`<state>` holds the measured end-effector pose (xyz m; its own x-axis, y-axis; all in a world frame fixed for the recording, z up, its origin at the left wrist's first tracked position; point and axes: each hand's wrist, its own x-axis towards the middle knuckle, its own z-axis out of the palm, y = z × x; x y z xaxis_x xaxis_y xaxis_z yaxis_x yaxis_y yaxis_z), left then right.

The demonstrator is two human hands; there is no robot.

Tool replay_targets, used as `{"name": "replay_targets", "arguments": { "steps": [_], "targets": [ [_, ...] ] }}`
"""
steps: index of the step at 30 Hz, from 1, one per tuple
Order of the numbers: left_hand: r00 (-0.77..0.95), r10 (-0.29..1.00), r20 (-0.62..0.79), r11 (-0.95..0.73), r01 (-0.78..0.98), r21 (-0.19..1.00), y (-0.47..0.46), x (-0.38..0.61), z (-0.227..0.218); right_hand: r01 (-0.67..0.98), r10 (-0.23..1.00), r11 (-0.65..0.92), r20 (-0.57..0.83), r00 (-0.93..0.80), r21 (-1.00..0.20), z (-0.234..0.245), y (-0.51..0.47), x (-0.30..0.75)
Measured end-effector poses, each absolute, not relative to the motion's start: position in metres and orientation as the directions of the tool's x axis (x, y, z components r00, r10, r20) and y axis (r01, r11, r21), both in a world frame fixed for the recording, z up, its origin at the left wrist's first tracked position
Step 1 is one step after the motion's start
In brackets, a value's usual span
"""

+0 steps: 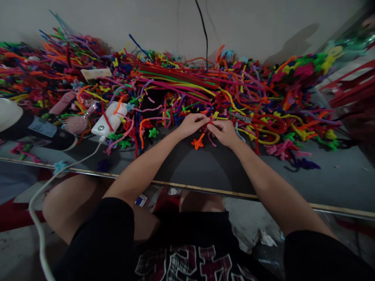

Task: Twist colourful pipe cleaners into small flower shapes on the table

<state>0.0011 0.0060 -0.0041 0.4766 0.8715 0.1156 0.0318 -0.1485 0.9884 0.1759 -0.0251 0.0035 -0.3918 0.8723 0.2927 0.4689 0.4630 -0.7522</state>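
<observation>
At the middle of the table my left hand (193,124) and my right hand (224,132) meet fingertip to fingertip. Both are closed in a pinch around a small red pipe cleaner piece (210,121), mostly covered by the fingers. Just below my hands lies an orange pipe cleaner flower (197,144) with a short stem. A pair of scissors (241,117) rests right of my right hand among the stems. Behind my hands runs a bundle of long straight pipe cleaners (178,80) in red, green, yellow and pink. A green pipe cleaner flower (153,132) sits left of my left forearm.
Heaps of coloured pipe cleaners (281,97) line the wall. To the left are a white power bank (109,119) with a white cable (43,191), a pink hairbrush (77,124) and a black-and-white bottle (35,128) on its side. The table's front edge (205,190) runs below my forearms.
</observation>
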Motion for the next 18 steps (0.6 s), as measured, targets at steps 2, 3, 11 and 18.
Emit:
{"name": "replay_targets", "arguments": {
  "steps": [2, 3, 11, 18],
  "targets": [
    [0.476, 0.87, 0.125, -0.157, 0.027, 0.987, 0.006, 0.001, -0.005, 0.448, 0.87, 0.462, 0.292, -0.398, -0.765, 0.003, -0.024, 0.177],
    [0.477, 0.869, 0.129, -0.16, 0.025, 0.987, 0.006, 0.001, -0.006, 0.438, 0.869, 0.46, 0.29, -0.401, -0.772, 0.002, -0.024, 0.177],
    [0.48, 0.866, 0.14, -0.144, -0.029, 0.989, 0.008, 0.001, -0.007, 0.414, 0.872, 0.448, 0.285, -0.398, -0.792, 0.002, -0.025, 0.176],
    [0.448, 0.886, 0.118, -0.13, -0.003, 0.991, 0.004, 0.002, 0.002, 0.446, 0.866, 0.475, 0.312, -0.392, -0.759, 0.001, -0.026, 0.176]
  ]
}}
